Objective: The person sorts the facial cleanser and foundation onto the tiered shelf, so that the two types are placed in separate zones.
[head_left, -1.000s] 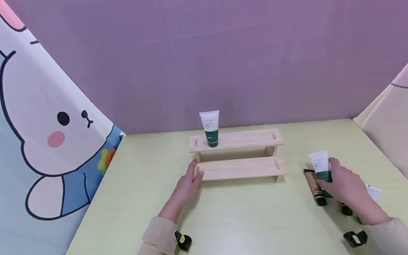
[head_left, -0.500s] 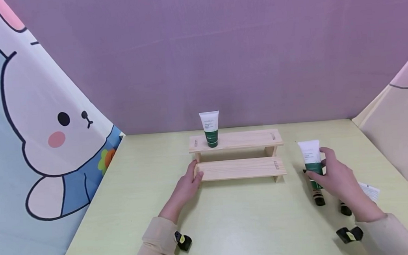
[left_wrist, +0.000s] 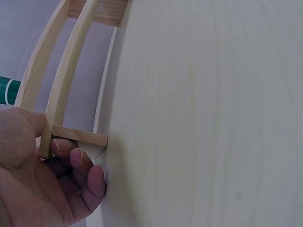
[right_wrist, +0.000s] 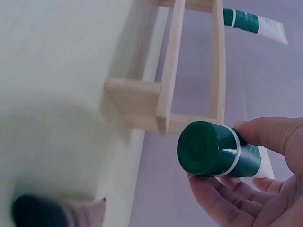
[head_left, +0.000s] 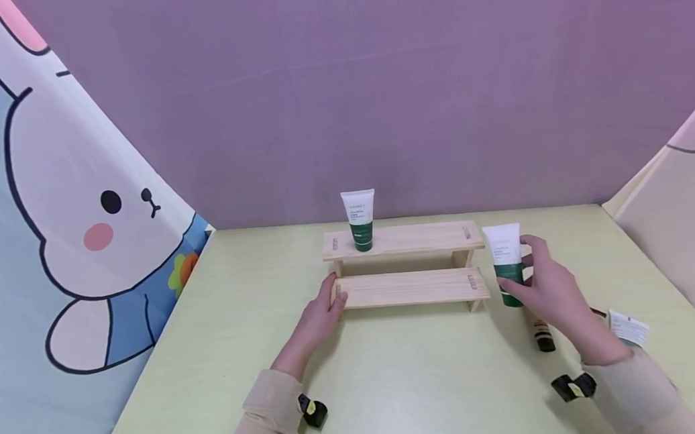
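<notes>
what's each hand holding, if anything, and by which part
The right hand holds a tube by its green lower part; the left hand grips the rack by the left end of its lower shelf.

Head view, lower right: brown tube point(head_left: 544, 339) and white tube point(head_left: 629, 327) partly hidden by right hand point(head_left: 549, 289) and wrist point(head_left: 605, 348). Fine print on held tube point(head_left: 507, 265) unreadable. Left wrist view: upright tube point(left_wrist: 9, 91) cut by left edge.

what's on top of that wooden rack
A tube stands cap down on the upper shelf, near its left end. The left hand covers part of the lower shelf; what's under it can't be seen.
</notes>
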{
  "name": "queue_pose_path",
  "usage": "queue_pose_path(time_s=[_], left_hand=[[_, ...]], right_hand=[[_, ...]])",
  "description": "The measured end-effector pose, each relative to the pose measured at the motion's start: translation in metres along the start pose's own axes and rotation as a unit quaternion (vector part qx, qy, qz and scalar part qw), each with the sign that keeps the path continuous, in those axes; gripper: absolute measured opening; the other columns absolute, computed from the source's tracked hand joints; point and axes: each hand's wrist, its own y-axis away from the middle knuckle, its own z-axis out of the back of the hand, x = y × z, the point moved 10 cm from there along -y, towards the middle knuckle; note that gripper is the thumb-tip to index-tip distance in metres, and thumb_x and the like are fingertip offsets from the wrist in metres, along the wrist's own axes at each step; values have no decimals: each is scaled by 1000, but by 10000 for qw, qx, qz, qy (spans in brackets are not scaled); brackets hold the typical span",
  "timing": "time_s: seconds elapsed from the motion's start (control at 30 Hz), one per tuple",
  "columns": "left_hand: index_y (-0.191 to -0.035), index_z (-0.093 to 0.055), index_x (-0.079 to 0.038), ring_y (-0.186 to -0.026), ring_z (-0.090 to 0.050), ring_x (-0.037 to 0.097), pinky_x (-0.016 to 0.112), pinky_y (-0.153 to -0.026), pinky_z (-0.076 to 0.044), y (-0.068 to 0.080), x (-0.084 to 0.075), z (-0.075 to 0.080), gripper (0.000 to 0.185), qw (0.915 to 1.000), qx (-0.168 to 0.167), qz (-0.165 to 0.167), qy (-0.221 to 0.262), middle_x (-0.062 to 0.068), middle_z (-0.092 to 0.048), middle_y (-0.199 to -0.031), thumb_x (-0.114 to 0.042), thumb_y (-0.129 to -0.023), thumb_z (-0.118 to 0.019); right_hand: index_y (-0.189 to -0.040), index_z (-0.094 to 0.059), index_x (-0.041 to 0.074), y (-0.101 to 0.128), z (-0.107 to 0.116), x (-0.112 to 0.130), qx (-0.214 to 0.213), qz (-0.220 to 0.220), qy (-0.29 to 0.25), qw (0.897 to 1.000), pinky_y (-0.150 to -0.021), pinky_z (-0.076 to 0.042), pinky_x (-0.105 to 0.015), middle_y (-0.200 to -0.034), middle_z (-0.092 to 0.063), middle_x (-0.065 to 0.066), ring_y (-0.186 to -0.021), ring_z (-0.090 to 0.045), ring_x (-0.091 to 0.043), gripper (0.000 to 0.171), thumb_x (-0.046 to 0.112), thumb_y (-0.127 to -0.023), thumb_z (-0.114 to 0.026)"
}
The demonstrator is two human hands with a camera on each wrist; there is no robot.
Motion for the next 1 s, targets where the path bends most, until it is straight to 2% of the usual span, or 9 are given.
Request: queue_pose_path(time_s=[0.3, 0.57, 0.87, 1.0], left_hand=[[-140, -18, -23, -107, -49, 36, 51, -86, -38, -1, -1, 2, 54, 9999, -70, -78, -52, 17, -52, -120, -43, -93, -36], [-140, -18, -25, -105, -50, 35, 50, -86, -39, 0, 0, 4, 54, 9999, -89, -4, -89, 16, -56, -115, -43, -93, -35], [-141, -16, -26, -103, -52, 35, 50, -85, -39, 0, 0, 2, 54, 10000, -5, 27, -25, 16, -57, -113, -43, -93, -34], [-141, -15, -25, -104, -51, 36, 50, -85, -39, 0, -1, 0, 54, 10000, 3, -13, -61, 17, -57, -112, -43, -93, -34]], right_hand=[[-135, -16, 13, -17, -2, 29, -181, 344, -293, 9988, -49, -43, -29, -100, -50, -15, -64, -57, -18, 77, 29, -79, -66], [-132, -15, 13, -38, -5, 51, -323, 455, -822, 9951, -51, -47, -31, -99, -50, -16, -67, -60, -23, 76, 23, -77, -68], [-128, -18, 14, -64, -24, 78, -121, 512, -1488, 9875, -57, -51, -32, -104, -47, -12, -76, -61, -25, 73, 18, -76, -69], [-127, -18, 15, -76, -33, 89, -170, 587, -1823, 9813, -62, -52, -33, -106, -45, -13, -81, -61, -26, 71, 16, -77, -69]])
